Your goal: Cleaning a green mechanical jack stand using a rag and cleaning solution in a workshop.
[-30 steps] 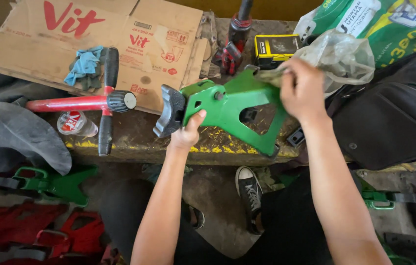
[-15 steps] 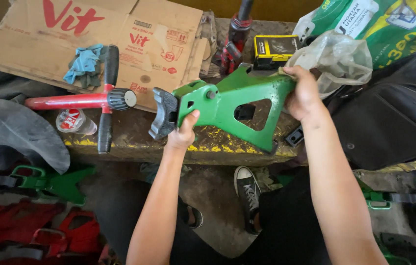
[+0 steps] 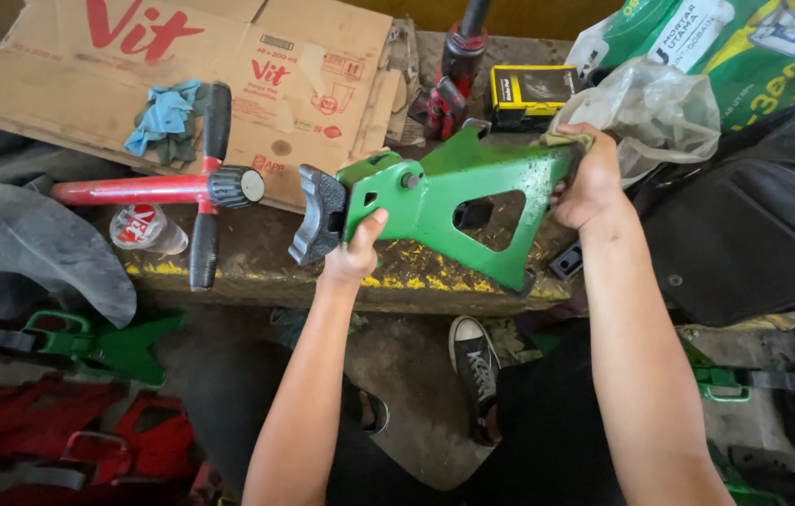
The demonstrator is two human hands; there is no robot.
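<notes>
Both my hands, left hand [image 3: 357, 255] and right hand [image 3: 589, 183], grip the green stand [image 3: 444, 211] over the bench [image 3: 257, 267]; its heavy dark head [image 3: 318, 214] could tip it loose.

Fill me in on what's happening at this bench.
A person holds a green triangular metal jack stand sideways over a worn bench edge. The left hand grips near its dark saddle top; the right hand holds its base end. A red-handled tool lies on flattened cardboard nearby.
</notes>
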